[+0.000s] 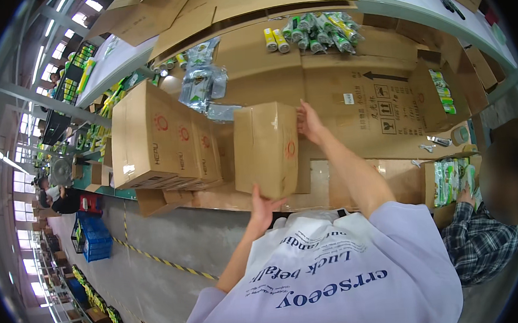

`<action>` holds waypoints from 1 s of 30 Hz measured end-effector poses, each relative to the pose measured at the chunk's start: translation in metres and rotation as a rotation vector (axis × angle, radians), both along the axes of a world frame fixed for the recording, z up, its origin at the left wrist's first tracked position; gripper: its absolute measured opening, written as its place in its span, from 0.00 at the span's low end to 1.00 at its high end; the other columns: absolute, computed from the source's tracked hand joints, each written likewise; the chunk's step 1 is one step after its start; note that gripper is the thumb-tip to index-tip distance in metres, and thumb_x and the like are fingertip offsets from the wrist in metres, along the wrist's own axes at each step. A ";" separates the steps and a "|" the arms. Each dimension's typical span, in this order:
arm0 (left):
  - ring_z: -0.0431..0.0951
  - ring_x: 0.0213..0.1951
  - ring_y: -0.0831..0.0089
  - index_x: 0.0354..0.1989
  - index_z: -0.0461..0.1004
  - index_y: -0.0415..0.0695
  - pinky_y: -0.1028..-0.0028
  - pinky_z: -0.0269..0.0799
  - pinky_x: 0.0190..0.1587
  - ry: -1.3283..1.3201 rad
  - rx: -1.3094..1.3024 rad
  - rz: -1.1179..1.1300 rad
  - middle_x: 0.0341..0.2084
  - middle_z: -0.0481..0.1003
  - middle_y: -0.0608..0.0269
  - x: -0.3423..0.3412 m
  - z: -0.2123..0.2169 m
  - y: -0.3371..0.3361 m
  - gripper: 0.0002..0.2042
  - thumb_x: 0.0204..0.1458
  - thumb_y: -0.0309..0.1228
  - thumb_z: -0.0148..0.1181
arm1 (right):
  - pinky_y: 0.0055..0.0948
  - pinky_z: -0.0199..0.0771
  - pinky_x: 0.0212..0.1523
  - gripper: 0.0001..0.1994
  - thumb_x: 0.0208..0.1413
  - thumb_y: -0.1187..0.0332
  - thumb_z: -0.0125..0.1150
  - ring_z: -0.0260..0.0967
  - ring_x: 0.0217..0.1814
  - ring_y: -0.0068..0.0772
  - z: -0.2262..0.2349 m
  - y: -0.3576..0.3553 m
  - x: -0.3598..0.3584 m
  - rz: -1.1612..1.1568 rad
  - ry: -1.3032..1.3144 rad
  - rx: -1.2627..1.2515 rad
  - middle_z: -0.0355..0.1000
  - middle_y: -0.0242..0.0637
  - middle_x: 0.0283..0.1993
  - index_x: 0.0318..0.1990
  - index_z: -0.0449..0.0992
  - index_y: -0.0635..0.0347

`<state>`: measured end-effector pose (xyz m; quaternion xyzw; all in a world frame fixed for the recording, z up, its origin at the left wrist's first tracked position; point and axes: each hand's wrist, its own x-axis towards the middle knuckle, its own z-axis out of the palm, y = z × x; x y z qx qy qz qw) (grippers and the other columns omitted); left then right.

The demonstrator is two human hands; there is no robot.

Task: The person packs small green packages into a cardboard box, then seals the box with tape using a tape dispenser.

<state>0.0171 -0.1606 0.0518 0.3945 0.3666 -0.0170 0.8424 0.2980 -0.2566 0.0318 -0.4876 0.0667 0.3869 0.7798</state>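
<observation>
A closed brown cardboard box [264, 149] stands at the table's front edge, with clear tape on its top edge and a red mark on its right side. My right hand [309, 123] grips its far right edge, fingers bent round the corner. Down at the near lower edge, my left hand [265, 209] holds the box with the thumb on its face; part of those fingers is hidden. Just left of it several similar taped boxes [155, 139] stand in a row.
Flattened cardboard [332, 96] covers the table. Behind lie clear-bagged green packs [322, 31], yellow tubes [276, 40] and grey plastic bags [199, 84]. At right are a tape roll [460, 135], an open box of green packets [446, 181] and a co-worker's plaid sleeve [481, 242].
</observation>
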 end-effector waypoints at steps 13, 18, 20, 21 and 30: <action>0.79 0.42 0.57 0.55 0.68 0.34 0.62 0.79 0.41 0.243 0.133 -0.614 0.45 0.76 0.45 -0.031 -0.076 0.043 0.18 0.64 0.34 0.45 | 0.41 0.72 0.51 0.31 0.55 0.50 0.58 0.74 0.49 0.51 -0.102 0.113 -0.117 0.231 -0.525 -0.507 0.75 0.55 0.48 0.60 0.66 0.62; 0.79 0.40 0.64 0.52 0.72 0.38 0.68 0.78 0.38 0.223 0.328 -0.641 0.43 0.77 0.52 -0.024 -0.078 0.091 0.17 0.62 0.37 0.50 | 0.47 0.70 0.51 0.32 0.57 0.50 0.53 0.72 0.51 0.58 -0.055 0.115 -0.138 0.079 -0.510 -0.767 0.72 0.62 0.48 0.63 0.62 0.62; 0.79 0.40 0.69 0.53 0.71 0.38 0.70 0.77 0.36 0.118 0.323 -0.597 0.43 0.77 0.55 -0.035 -0.103 0.119 0.17 0.62 0.38 0.51 | 0.47 0.70 0.52 0.32 0.57 0.49 0.53 0.72 0.52 0.57 -0.096 0.134 -0.143 0.016 -0.616 -0.802 0.73 0.61 0.49 0.63 0.62 0.62; 0.78 0.42 0.70 0.53 0.72 0.37 0.70 0.76 0.39 0.107 0.507 -0.633 0.44 0.77 0.56 -0.031 -0.100 0.128 0.18 0.62 0.38 0.51 | 0.47 0.70 0.52 0.33 0.57 0.49 0.53 0.72 0.52 0.57 -0.097 0.137 -0.145 0.018 -0.635 -0.825 0.73 0.60 0.50 0.64 0.62 0.61; 0.75 0.49 0.70 0.52 0.75 0.38 0.73 0.67 0.53 0.050 0.850 -0.829 0.48 0.77 0.57 0.037 -0.074 0.177 0.18 0.62 0.39 0.53 | 0.42 0.66 0.60 0.32 0.59 0.44 0.50 0.67 0.60 0.54 -0.082 0.153 -0.101 -0.068 -0.550 -0.748 0.70 0.52 0.58 0.62 0.66 0.58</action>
